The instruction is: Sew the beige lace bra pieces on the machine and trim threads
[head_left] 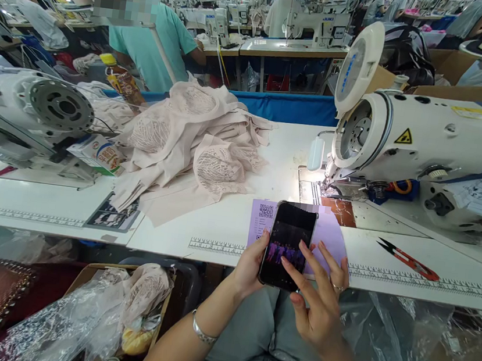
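My left hand [251, 267] is closed round the left side of a black smartphone [290, 239], held tilted over the table's front edge. On its lit screen is a dark picture with a row of purplish figures. The fingers of my right hand [319, 292] are spread, and two fingertips lie on or just above the screen. Partly hidden behind the phone is a purple sheet [331, 238] with printed codes. Beyond it, to the left, beige lace bras [219, 166] lie in a heap on the white table [172, 239].
A sewing machine [405, 130] with its lamp lit stands at the right, thread snips [409, 260] in front of it. Another machine [47, 115], a small carton [99, 154] and a bottle [121, 81] are at the left. A box [163, 311] with plastic wrapping sits below. Several people work beyond.
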Motion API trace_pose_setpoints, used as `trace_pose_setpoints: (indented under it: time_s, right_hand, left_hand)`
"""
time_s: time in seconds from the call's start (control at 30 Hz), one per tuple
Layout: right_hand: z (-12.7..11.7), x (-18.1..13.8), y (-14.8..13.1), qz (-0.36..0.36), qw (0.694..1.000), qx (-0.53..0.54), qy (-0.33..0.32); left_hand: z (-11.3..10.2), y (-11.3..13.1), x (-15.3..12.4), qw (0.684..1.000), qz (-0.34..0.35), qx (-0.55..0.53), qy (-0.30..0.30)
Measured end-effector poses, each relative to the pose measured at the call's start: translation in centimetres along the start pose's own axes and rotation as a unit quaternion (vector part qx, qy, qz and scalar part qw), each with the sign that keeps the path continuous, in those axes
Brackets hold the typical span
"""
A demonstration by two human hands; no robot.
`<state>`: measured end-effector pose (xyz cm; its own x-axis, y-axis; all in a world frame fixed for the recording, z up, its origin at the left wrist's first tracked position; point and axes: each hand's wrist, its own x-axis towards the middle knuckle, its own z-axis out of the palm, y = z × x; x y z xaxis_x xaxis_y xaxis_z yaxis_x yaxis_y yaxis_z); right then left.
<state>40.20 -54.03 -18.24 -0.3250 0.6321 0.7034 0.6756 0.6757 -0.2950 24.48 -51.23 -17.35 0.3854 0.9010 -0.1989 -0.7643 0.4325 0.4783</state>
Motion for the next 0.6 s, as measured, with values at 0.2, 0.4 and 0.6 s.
trace_pose_setpoints:
  time_s: [0.2,0.4,0.6]
  right_hand:
    - [0.0,-0.4,0.2,0.003,1.0,0.013,-0.006]
    - [0.2,-0.8,-0.1,0.016,1.0,0.018,0.014]
    - [0.7,-0.7,-0.9,0.025,0.999,0.001,0.034]
  left_hand:
    - [0.1,0.0,0.0,1.0,-0.001,-0.004,-0.001]
    - [0.2,0.1,-0.1,1.0,0.0,-0.004,-0.003]
    - [0.1,0.1,-0.1,1.0,0.003,-0.005,0.02]
